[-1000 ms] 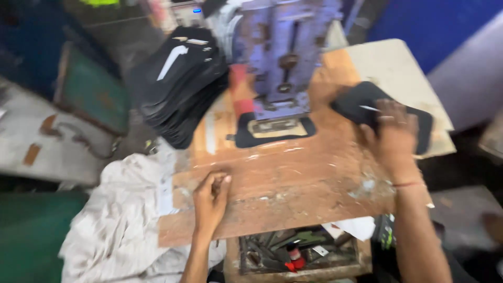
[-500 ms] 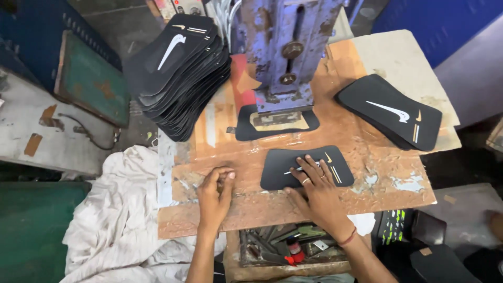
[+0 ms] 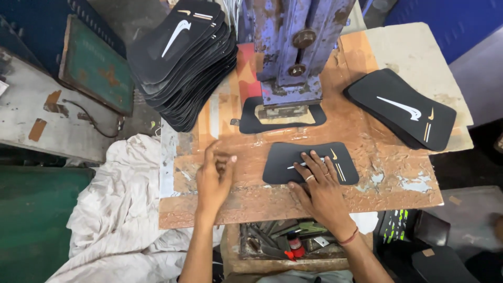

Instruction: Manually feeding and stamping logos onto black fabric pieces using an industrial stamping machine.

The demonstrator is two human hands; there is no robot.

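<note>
1. Right hand [image 3: 318,183] lies flat, fingers spread, pressing a single black foam sandal-strap piece [image 3: 310,163] onto the worn wooden bench [image 3: 367,173]. It grips nothing, palm down only.
2. Left hand [image 3: 215,175] rests loosely curled on the bench, just left of that piece, holding nothing and apart from it.
3. The piece sits near the front of the bench, just before the purple-blue hand press [image 3: 296,47] and its black base plate [image 3: 283,114].
4. Judgement on handling: flat fingers suit thin foam, so slide it rather than pinch it, and keep the printed face up. Square its long edge to the base plate. Keep fingertips out from under the press head.
5. Markings: the piece bears a white curved mark and small gold stripes at its right end.
6. The tall stack of black pieces [image 3: 183,57], rear left, shows the same white curve on its top face.
7. The short stack [image 3: 401,107], rear right, shows a white curve, a small gold mark and gold stripes, and lies on pale board [image 3: 414,47].
8. A green plate [image 3: 94,71], scuffed, lies far left, its lettering too faint to tell.
9. Tool tray [image 3: 285,238] below the bench front, with a red-capped item inside.
</note>
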